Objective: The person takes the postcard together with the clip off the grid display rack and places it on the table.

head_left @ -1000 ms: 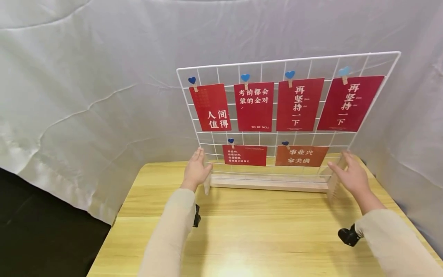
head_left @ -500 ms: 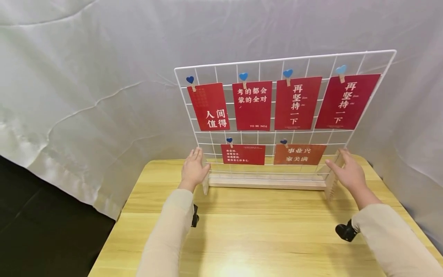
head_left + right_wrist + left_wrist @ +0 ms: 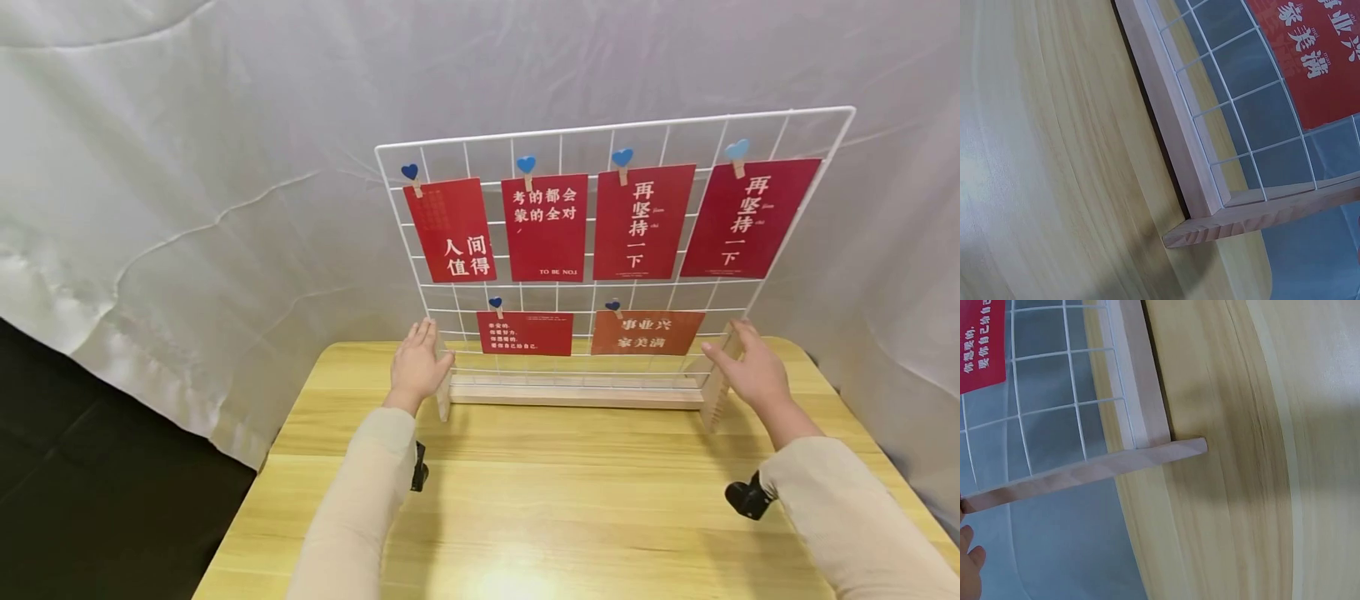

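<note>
A white wire grid panel (image 3: pixel 600 129) stands upright in a wooden base (image 3: pixel 577 393) near the back of a light wooden table (image 3: pixel 570 500). Several red cards (image 3: pixel 549 227) hang on it from blue heart pegs. My left hand (image 3: pixel 417 367) rests flat with straight fingers against the base's left foot (image 3: pixel 444 398). My right hand (image 3: pixel 750 373) rests the same way against the right foot (image 3: pixel 712 400). The left wrist view shows that left foot (image 3: pixel 1085 472) and a fingertip (image 3: pixel 969 562). In the right wrist view I see the right foot (image 3: pixel 1260 219) and a red card (image 3: pixel 1316 56).
White cloth (image 3: pixel 187 167) hangs behind the table and along both sides. The table's left edge drops to a dark floor (image 3: pixel 90 500). Bare tabletop lies between the base and my body. Black wrist-camera mounts (image 3: pixel 746 498) sit under my sleeves.
Both hands stay at the stand's ends. The stand and hands sit slightly further left and higher in the head view; the view itself has shifted a little.
</note>
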`<state>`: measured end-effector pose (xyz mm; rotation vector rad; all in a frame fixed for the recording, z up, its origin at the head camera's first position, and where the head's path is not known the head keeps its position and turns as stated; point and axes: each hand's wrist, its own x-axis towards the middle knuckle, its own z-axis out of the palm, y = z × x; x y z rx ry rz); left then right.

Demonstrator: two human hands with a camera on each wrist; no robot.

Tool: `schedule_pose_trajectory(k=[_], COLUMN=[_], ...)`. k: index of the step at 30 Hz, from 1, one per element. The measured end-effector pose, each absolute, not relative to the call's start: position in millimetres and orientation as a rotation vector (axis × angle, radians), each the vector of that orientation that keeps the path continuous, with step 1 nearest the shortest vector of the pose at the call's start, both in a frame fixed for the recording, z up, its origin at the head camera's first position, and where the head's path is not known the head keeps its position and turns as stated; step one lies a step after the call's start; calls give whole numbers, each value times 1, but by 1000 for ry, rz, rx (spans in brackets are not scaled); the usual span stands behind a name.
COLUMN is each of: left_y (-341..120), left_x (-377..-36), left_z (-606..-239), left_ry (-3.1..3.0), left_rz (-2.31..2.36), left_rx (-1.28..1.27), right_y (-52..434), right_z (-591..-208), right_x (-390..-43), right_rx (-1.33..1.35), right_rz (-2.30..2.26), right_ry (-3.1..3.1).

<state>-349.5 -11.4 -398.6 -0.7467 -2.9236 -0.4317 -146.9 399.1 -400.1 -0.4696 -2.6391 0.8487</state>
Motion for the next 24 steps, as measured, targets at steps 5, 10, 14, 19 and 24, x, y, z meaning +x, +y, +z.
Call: schedule_pose_trajectory(k=[5,10,14,19,24], left_y=[-13,-13,-15,-18,-20], left_x=[-347,-343,-342,-343,-343], left_z=[-395,-388,-384,-382,-377], left_ry=[-2929,-2959,-2979,-2992,-2976], left_rz=[-554,-628,-650,-658,-723], left_rx=[-738,-735,-734,-755,-768], right_y=[398,398,397,395,389], right_z=[-397,-393,-390,-391,-390], right_x=[-144,-140,-139,-136,-134], right_rx=[-461,-462,-470,-470,-424], right_rz=[856,854,837,838,833], right_ry=[-2660,-2671,-2674,-2673,-2655])
